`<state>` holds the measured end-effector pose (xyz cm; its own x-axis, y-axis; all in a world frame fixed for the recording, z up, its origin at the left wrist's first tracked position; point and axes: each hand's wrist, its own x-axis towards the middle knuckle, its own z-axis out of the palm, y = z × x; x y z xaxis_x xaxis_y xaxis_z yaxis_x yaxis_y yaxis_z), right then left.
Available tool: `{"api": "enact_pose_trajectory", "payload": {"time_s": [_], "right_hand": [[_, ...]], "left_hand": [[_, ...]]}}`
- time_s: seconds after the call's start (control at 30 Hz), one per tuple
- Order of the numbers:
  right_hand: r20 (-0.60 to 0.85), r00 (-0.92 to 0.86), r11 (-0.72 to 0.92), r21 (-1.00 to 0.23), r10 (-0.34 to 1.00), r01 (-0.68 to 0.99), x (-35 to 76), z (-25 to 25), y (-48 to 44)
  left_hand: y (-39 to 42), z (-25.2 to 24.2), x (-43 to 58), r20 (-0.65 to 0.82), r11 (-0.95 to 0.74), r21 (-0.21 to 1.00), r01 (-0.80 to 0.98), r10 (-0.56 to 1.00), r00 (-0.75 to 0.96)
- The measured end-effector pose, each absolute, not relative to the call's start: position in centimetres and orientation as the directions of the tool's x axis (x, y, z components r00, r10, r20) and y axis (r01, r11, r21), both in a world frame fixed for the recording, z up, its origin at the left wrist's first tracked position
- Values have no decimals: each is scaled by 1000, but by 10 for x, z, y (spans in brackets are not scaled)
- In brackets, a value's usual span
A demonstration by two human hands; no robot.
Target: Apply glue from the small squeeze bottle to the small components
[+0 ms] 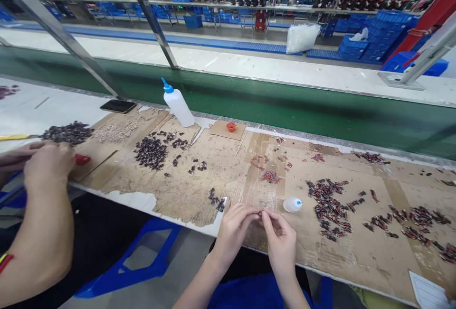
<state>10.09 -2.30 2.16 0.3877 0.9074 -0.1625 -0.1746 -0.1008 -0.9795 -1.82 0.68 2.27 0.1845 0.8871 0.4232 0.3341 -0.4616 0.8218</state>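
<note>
Small red-and-dark part (261,213) sits pinched between my two hands over the near edge of the worktop (228,171), above its worn cardboard covering. My left hand (233,230) closes thumb and forefinger on one end. My right hand (281,242) nips the other end the same way, so the fingertips of both meet around it. The piece is too small for me to make out its shape. Just beside my right hand, toward the far edge, a small white bottle (292,204) with a blue tip lies on its side. Right of that, a heap of red-and-dark parts (329,207) spreads over the cardboard, with more scattered toward the right end. A pile of dark parts (151,152) lies left of centre. Behind it, near the far edge, stands a white squeeze bottle (177,105) with a blue nozzle. A red cap (231,126) rests on a cardboard scrap just to the bottle's right, and a phone (118,106) lies at the far edge further left. At the left end another person's hands (48,164) are bunched together beside a red object (82,159). Beyond the worktop runs a green conveyor belt (285,105).
</note>
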Motion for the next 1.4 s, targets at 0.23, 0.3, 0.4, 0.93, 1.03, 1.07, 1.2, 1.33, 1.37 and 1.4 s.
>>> {"api": "enact_pose_trajectory", "payload": {"time_s": [0.23, 0.3, 0.4, 0.93, 1.03, 1.07, 1.2, 1.33, 1.37, 1.4], "right_hand": [[-95, 436, -46, -991, 895, -123, 98, 22, -26], [-52, 439, -16, -996, 897, -84, 99, 22, -26], [13, 448, 32, -999, 894, -35, 100, 22, -25], [339, 380, 265, -936, 861, 233, 105, 25, -19], [413, 324, 328, -901, 851, 285, 109, 25, -19], [437, 295, 351, -886, 849, 304, 111, 25, -20], [464, 235, 371, -861, 854, 349, 125, 21, -29], [502, 264, 380, -834, 824, 399, 146, 13, -45], [512, 263, 381, -824, 818, 419, 153, 11, -49], [520, 264, 376, -813, 812, 444, 160, 10, -52]], "left_hand": [[5, 29, -17, 395, -419, 875, 241, 908, 142], [4, 30, -16, 346, -364, 911, 195, 930, 124], [3, 32, -17, 245, -261, 958, 117, 961, 131], [2, 40, -10, -48, 51, 998, -42, 997, 60], [2, 36, -10, -36, 39, 998, -58, 998, 55], [2, 35, -10, -18, 21, 998, -59, 998, 54], [-1, 37, -8, 148, -146, 989, -20, 979, 139], [-4, 43, 2, 312, -333, 943, 10, 894, 322], [-4, 44, 4, 323, -359, 933, 35, 873, 366], [-2, 45, 4, 322, -385, 919, 81, 854, 409]]}}
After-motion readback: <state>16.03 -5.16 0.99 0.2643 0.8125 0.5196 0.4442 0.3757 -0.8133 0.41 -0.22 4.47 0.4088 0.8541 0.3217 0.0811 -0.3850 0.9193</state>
